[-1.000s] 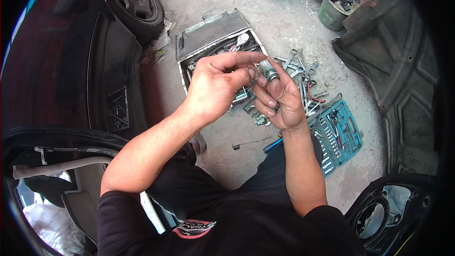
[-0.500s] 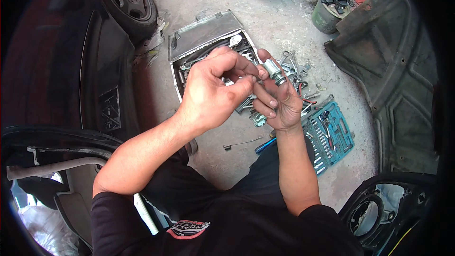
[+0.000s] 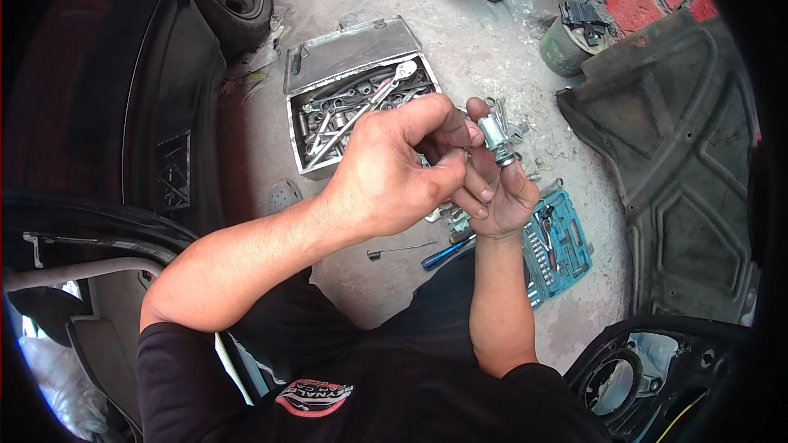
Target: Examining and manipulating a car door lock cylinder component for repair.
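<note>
A small silvery lock cylinder (image 3: 496, 138) with a narrower ringed end rests upright in my right hand (image 3: 507, 201), held between thumb and fingers. The other fingers of that hand curl in below it. My left hand (image 3: 394, 168) is closed in a pinch just left of the cylinder, its fingertips close to it and to the right fingers. Whatever the pinch may hold is too small or hidden to make out. Both hands are raised above the floor, in front of an open metal toolbox (image 3: 322, 171) and partly covering loose tools.
A ratchet (image 3: 404, 71) lies atop the toolbox's tools. Right of my knees sits an open teal socket case (image 3: 574, 267). A blue-handled tool (image 3: 443, 254) and a thin rod (image 3: 406, 248) lie nearer. A bucket (image 3: 565, 51) and a large dark panel (image 3: 657, 148) stand right; a vehicle (image 3: 90, 115) stands left.
Both hands have shifted slightly right and down in the picture, the cylinder staying in my right hand. More of the toolbox shows left of my hands.
</note>
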